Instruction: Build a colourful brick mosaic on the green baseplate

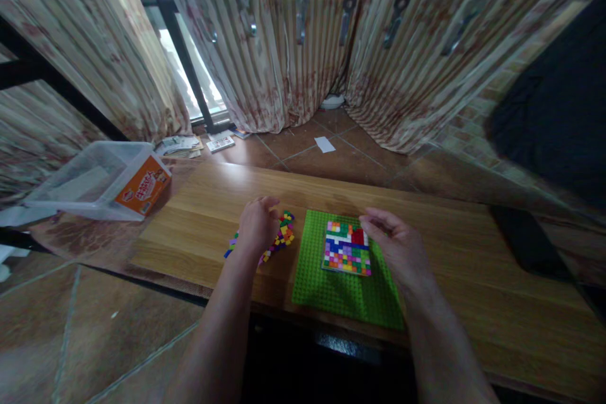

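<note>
My left hand (258, 225) reaches over a loose pile of small colourful toy bricks (284, 233) on the table. Its index finger and thumb are apart; the other fingers are largely hidden behind the hand. My right hand (398, 243) is at the upper right corner of a square block covered in many-coloured bricks (347, 249). Its thumb and index fingertips come close together there; anything between them is too small to make out. The block sits on a green studded baseplate (312, 290), with part of the plate's right side hidden by my right hand and forearm.
The wooden table (189, 214) runs across the view. A clear plastic bin (104, 186) with an orange label stands at left. A dark flat object (525, 243) lies at the right end. Papers (182, 145) and a white sheet (324, 144) lie on the floor before curtains.
</note>
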A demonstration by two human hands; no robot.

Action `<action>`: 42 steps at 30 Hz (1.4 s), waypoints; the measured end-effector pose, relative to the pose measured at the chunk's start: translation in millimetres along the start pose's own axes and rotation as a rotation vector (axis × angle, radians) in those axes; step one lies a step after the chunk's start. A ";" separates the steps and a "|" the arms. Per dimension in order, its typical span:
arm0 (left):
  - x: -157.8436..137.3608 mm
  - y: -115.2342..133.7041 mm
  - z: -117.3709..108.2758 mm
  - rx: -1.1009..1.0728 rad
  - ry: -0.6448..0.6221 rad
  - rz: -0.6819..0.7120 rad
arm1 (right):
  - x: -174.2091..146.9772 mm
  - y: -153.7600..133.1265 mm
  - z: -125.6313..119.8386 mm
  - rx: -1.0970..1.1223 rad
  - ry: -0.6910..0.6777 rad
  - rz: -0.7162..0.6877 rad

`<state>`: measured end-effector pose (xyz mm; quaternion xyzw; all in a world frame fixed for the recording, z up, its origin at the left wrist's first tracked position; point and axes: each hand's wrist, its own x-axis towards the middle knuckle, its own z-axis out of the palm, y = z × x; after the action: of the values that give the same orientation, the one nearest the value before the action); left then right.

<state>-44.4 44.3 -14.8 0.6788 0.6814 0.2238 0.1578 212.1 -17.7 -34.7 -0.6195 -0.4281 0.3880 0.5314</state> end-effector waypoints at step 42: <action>-20.0 46.6 17.3 -1.123 -0.357 0.100 | -16.7 -30.0 20.8 -0.003 -0.111 -0.377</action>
<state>4.9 25.0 -7.1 0.5500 0.3886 0.4395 0.5944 183.6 -24.6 -7.3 -0.5069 -0.5659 0.3146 0.5691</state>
